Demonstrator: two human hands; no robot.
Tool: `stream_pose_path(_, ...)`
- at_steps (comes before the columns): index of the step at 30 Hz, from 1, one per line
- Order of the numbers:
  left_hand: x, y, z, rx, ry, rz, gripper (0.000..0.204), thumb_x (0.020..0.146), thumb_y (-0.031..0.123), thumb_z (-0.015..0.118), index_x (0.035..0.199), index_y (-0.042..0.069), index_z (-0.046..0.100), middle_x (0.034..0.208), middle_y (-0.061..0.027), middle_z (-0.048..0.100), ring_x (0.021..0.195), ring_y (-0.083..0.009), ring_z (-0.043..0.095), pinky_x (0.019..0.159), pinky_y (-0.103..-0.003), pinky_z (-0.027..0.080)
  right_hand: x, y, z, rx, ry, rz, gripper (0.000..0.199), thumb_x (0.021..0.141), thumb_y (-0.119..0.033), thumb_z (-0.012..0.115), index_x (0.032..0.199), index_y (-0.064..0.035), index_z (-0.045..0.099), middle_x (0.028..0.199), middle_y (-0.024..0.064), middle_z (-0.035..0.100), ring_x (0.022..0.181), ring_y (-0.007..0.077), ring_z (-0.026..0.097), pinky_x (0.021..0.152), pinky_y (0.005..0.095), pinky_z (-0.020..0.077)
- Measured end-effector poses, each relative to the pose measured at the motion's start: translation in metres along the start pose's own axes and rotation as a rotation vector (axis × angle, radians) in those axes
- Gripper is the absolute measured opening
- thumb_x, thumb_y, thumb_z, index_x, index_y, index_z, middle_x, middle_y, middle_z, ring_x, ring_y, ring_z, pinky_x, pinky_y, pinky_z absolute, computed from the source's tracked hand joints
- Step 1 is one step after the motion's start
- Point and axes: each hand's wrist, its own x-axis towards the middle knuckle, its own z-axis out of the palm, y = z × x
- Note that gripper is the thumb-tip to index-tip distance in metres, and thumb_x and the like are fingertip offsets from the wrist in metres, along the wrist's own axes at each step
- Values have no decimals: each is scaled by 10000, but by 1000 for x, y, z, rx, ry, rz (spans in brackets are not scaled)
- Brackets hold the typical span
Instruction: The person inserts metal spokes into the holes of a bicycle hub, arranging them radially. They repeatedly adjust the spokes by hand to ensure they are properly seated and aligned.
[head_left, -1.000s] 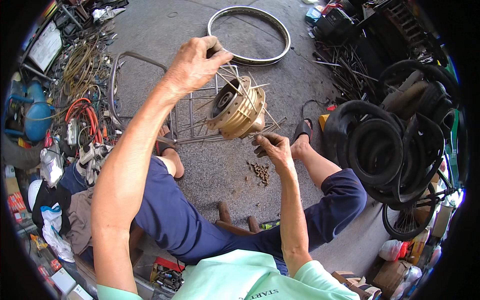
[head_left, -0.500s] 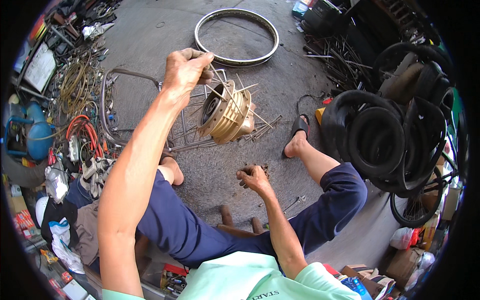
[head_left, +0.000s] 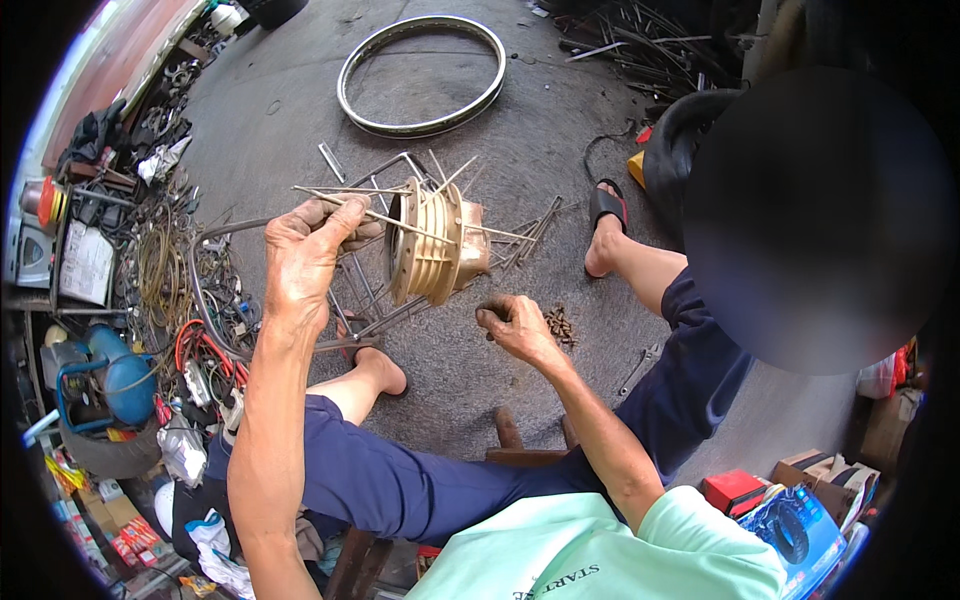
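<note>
Left hand (head_left: 305, 245) pinches a metal spoke (head_left: 402, 224) on the gold hub (head_left: 428, 258); right hand (head_left: 515, 325) curls nearby, contents unclear. Guiding the spoke clear of others should prevent tangling.

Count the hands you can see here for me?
2. The left hand holds a spoke of the gold-coloured hub; the right hand is beside the heap of small metal pieces. A dark round blur could hide others.

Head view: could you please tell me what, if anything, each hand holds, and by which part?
The left hand pinches at least one hub spoke toward its outer end. Whether the curled right hand holds anything cannot be told.
</note>
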Motion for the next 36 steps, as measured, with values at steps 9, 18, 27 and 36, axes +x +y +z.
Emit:
stream_pose_path(9,50,-2,48,63,-63,287,172,927,135,728,954,-34,709,769,-31,678,656,-90,641,590,-229,511,-4,31,15,-144,-87,28,292,907,-240,651,1020,18,729,789,176,714,704,244,694,706,407,540)
stream_pose_path(18,84,-13,63,559,91,421,428,909,333,714,1075,-61,716,896,-201,746,873,-269,733,782,-373,557,14,82,23,-202,-169,236,301,826,-281,689,960,-16,738,882,236,706,900,389,699,814,464,538)
stream_pose_path(27,11,8,50,735,-234,125,712,817,434,793,1307,-35,579,1185,-229,637,1147,-318,626,920,-442,514,124,208,-9,536,520,634,403,911,-318,705,1141,10,674,1063,199,705,859,265,710,663,424,577)
stream_pose_path(36,8,-42,24,1359,-235,474,1034,688,553,796,1450,-20,395,1454,-235,419,1362,-416,389,1084,-549,337,128,86,-13,1316,45,530,535,943,-439,665,1261,-20,568,1272,194,577,1182,334,574,1003,543,440)
